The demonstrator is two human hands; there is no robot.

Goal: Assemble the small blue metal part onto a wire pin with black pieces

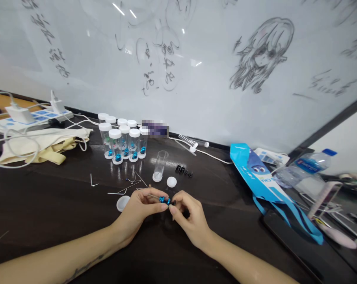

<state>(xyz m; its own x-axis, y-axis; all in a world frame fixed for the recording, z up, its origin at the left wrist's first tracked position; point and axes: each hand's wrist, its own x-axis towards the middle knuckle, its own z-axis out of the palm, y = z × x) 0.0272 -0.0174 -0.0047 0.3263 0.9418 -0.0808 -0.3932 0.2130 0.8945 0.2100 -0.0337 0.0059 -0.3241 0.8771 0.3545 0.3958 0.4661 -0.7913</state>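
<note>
Pinching the small blue metal pieces (164,200) between thumb and fingers, the left hand (147,204) meets the right hand (188,212), whose fingertips close on their dark end, above the dark tabletop (155,244), near a white cap (171,182) and an open clear tube (160,163).

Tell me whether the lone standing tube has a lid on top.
No, the tube is open at its upper end, and a white lid lies beside its base.
</note>
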